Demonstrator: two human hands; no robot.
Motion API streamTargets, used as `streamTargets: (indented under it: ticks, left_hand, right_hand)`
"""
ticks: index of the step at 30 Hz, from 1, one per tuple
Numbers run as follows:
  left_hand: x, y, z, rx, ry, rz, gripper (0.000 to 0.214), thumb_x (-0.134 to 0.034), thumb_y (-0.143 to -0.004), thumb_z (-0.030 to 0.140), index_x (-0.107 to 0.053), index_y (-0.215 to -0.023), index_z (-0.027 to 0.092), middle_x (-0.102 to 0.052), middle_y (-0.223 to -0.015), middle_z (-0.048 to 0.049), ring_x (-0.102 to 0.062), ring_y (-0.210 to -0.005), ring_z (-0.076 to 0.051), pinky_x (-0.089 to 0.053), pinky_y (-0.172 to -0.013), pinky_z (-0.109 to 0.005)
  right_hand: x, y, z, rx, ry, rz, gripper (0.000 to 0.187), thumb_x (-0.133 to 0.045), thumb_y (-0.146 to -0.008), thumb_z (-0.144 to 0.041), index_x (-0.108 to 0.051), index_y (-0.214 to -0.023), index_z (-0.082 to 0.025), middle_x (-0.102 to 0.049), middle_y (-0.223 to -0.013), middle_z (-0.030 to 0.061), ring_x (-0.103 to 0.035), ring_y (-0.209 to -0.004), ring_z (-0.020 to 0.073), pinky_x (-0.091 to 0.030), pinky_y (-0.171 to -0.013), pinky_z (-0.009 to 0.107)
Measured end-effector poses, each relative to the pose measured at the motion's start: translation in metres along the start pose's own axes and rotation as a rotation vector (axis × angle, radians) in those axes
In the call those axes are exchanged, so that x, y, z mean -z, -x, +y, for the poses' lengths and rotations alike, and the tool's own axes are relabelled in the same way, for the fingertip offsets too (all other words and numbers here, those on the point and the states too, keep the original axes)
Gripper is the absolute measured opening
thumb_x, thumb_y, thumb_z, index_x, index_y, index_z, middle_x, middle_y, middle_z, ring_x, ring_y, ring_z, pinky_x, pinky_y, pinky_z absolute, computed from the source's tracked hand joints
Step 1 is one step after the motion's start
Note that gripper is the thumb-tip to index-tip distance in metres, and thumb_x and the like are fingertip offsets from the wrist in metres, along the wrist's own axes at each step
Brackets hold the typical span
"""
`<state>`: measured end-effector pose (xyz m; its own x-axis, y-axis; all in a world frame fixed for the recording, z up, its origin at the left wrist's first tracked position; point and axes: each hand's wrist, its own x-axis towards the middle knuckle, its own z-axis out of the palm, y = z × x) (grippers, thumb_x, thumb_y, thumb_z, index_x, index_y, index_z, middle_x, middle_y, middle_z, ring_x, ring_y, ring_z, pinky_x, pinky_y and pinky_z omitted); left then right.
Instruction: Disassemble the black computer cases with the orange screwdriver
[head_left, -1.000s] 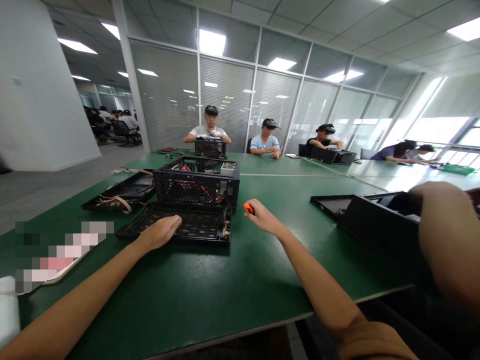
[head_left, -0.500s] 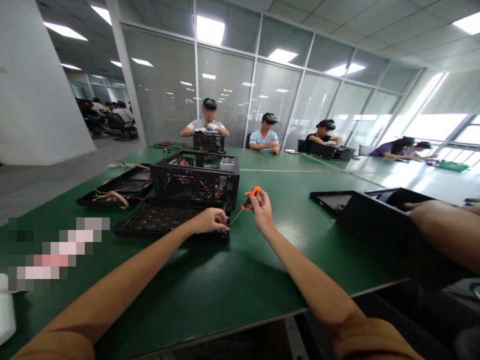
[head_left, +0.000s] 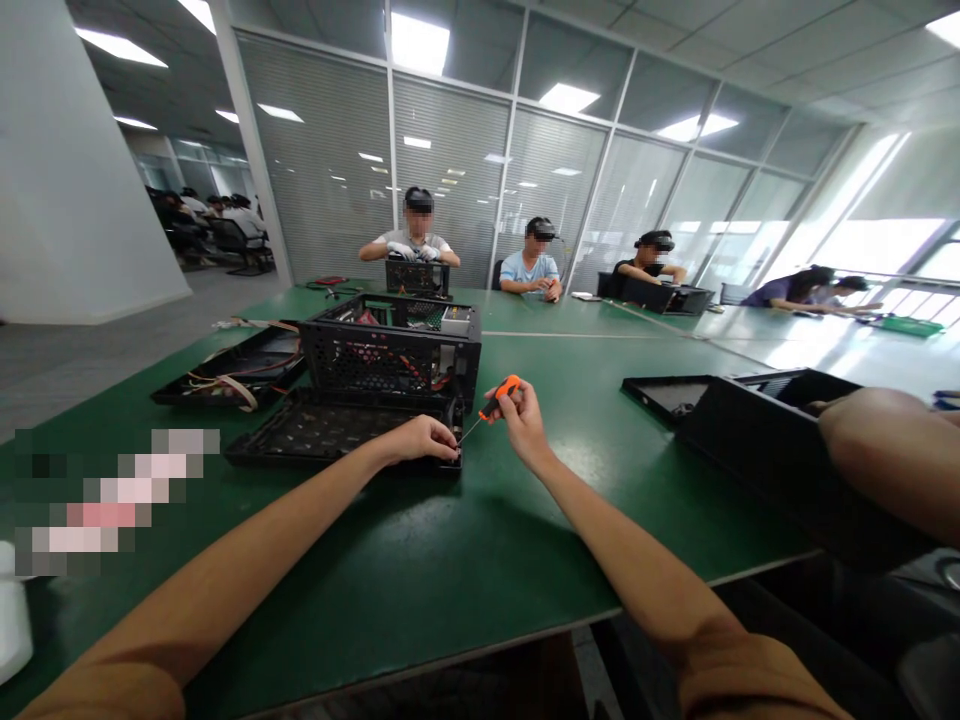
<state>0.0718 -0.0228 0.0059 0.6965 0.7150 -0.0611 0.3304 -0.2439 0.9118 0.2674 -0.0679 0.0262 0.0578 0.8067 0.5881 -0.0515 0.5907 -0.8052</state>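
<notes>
My right hand (head_left: 521,418) is closed round an orange-handled screwdriver (head_left: 499,395), its thin shaft pointing down-left at the near right corner of a flat black perforated panel (head_left: 330,430). My left hand (head_left: 421,438) rests on that corner with its fingers pinched together near the screwdriver tip; what they pinch is too small to make out. Behind the panel stands an open black computer case (head_left: 394,355) with wires and parts inside.
A second black panel with loose cables (head_left: 232,372) lies to the left. At the right a co-worker's arm (head_left: 892,455) reaches over another black case (head_left: 780,450). Several people sit at the far side of the green table (head_left: 450,560). A white object (head_left: 11,620) sits at the left edge.
My left hand slid right along the panel to its near right corner and pinched shut. My right hand turned the screwdriver so its tip points at that corner.
</notes>
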Motion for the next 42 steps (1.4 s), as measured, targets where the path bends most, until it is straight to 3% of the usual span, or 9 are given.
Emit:
streamTargets:
  ticks: [5,12,21,26,34,42]
  left_hand:
    - [0.000,0.001,0.002,0.032,0.004,0.037,0.036,-0.073,-0.052,0.035,-0.068,-0.078,0.011,-0.066,-0.071,-0.0032,-0.056,-0.066,-0.014,-0.041,-0.064,-0.023]
    - [0.002,0.004,0.010,0.022,-0.003,-0.039,0.032,-0.072,-0.052,0.035,-0.068,-0.075,0.012,-0.066,-0.071,-0.0024,-0.055,-0.065,-0.013,-0.040,-0.063,-0.022]
    - [0.000,0.007,0.009,0.096,-0.117,0.021,0.038,-0.067,-0.055,0.040,-0.069,-0.081,0.013,-0.063,-0.064,-0.0009,-0.044,-0.051,-0.009,-0.026,-0.045,-0.019]
    - [-0.001,0.006,0.006,0.084,-0.110,0.024,0.038,-0.067,-0.055,0.041,-0.068,-0.080,0.012,-0.062,-0.064,-0.0010,-0.041,-0.048,-0.008,-0.023,-0.042,-0.019]
    - [-0.002,0.007,0.007,0.059,-0.073,0.028,0.037,-0.068,-0.053,0.039,-0.068,-0.078,0.011,-0.064,-0.068,-0.0027,-0.046,-0.053,-0.009,-0.027,-0.045,-0.019]
    - [-0.001,0.008,0.008,0.032,-0.075,0.031,0.033,-0.069,-0.054,0.038,-0.068,-0.074,0.013,-0.061,-0.063,-0.0003,-0.044,-0.051,-0.009,-0.027,-0.045,-0.019]
  right_hand:
    - [0.000,0.001,0.001,0.027,-0.048,-0.069,0.026,-0.048,-0.082,-0.038,-0.036,-0.099,-0.022,-0.057,-0.088,0.0012,-0.047,-0.051,0.0059,-0.046,-0.051,0.024]
    - [-0.001,-0.001,0.000,-0.041,-0.119,-0.059,0.024,-0.048,-0.081,-0.039,-0.037,-0.095,-0.022,-0.058,-0.088,0.0006,-0.043,-0.047,0.0047,-0.047,-0.049,0.024]
    - [-0.003,0.002,-0.003,-0.060,-0.111,-0.091,0.050,-0.048,-0.081,-0.038,-0.027,-0.124,-0.028,-0.057,-0.089,0.0013,-0.041,-0.044,0.0045,-0.044,-0.047,0.023]
    - [-0.008,0.003,-0.006,-0.077,-0.114,-0.101,0.049,-0.043,-0.083,-0.041,-0.025,-0.126,-0.028,-0.055,-0.087,0.0006,-0.043,-0.043,0.0043,-0.043,-0.044,0.022]
    - [-0.009,0.005,-0.007,-0.035,-0.126,-0.059,0.056,-0.055,-0.077,-0.036,-0.030,-0.127,-0.028,-0.056,-0.087,0.0003,-0.042,-0.046,0.0044,-0.044,-0.047,0.022]
    - [-0.009,0.004,-0.007,-0.026,-0.100,-0.120,0.061,-0.050,-0.080,-0.040,-0.019,-0.131,-0.027,-0.058,-0.085,0.0008,-0.045,-0.048,0.0064,-0.045,-0.049,0.024]
